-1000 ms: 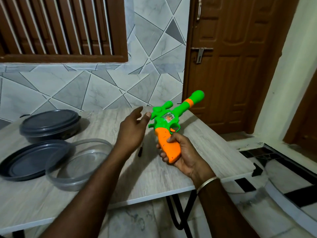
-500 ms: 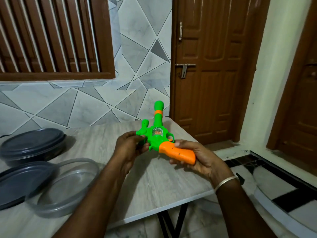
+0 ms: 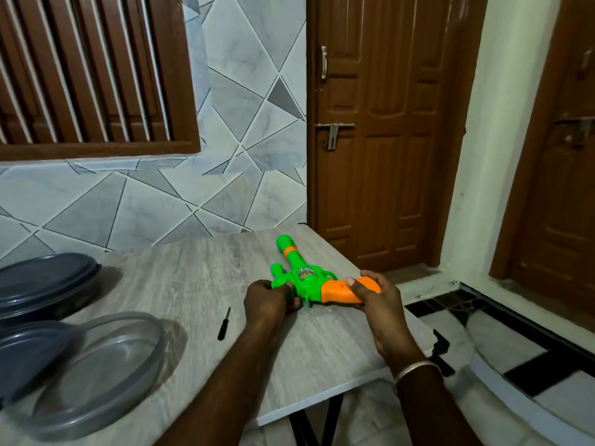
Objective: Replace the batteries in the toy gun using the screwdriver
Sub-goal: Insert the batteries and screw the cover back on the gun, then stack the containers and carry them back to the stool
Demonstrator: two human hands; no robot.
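Orange plastic fills the right hand [image 3: 376,304]: its fingers curl under the handle of the toy gun [image 3: 306,280] and the thumb lies across the handle's top, a firm closed grip. A thin metal bangle [image 3: 415,370] circles that wrist. The left hand [image 3: 267,304] is curled as well, clasping the green body of the toy gun at its near left side, with the fingertips tucked beneath where they cannot be made out. Held between both hands, the toy gun sits low over the pale wood-grain table [image 3: 193,278], its barrel with an orange band pointing away from the person; whether its underside touches the tabletop cannot be told. Left of the toy gun and slightly nearer the person, a small dark screwdriver [image 3: 224,323] lies flat on the table, apart from the left hand. Further left of the toy gun stands a clear tub [image 3: 106,358], overlapping a dark lid [image 3: 25,352], and behind those a closed dark container [image 3: 45,281]. Beyond the toy gun's barrel rises a grey tiled wall [image 3: 241,140], with a brown door [image 3: 386,123] to its right and a shuttered window [image 3: 90,75] up to its left.
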